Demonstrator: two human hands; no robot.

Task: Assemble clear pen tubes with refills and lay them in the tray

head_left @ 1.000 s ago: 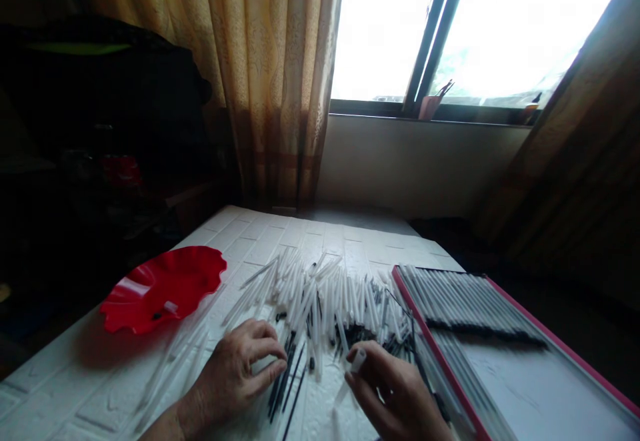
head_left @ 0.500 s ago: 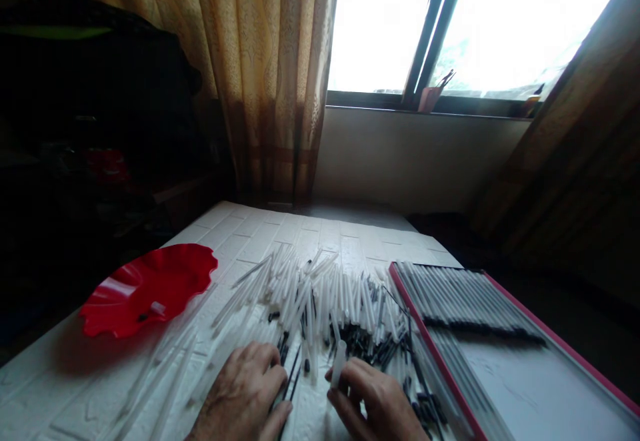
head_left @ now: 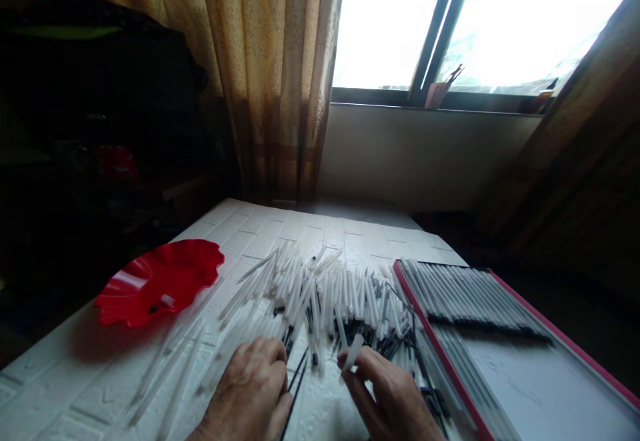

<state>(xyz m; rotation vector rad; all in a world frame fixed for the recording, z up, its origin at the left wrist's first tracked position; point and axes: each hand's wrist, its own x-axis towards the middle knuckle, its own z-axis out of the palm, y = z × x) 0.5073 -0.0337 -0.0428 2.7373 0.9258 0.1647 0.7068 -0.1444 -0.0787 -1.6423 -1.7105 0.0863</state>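
My right hand pinches a translucent white pen barrel between thumb and fingers, its upper end tilted to the right. To its left, my left hand is closed with the fingers curled down; whatever they hold is hidden. Thin dark pen refills lie right beside the left thumb. Beyond both hands spreads a heap of clear pen barrels, with black pen parts mixed in at its near side.
At right, a red-edged tray holds a row of assembled-looking pens with black ends. A red wavy-rimmed bowl with small bits inside stands at left. Loose clear tubes lie on the white brick-patterned table.
The pen barrel in my right hand has tipped further to the right, and that hand has shifted slightly right. My left hand stays low on the table. The whole view has shifted a little.
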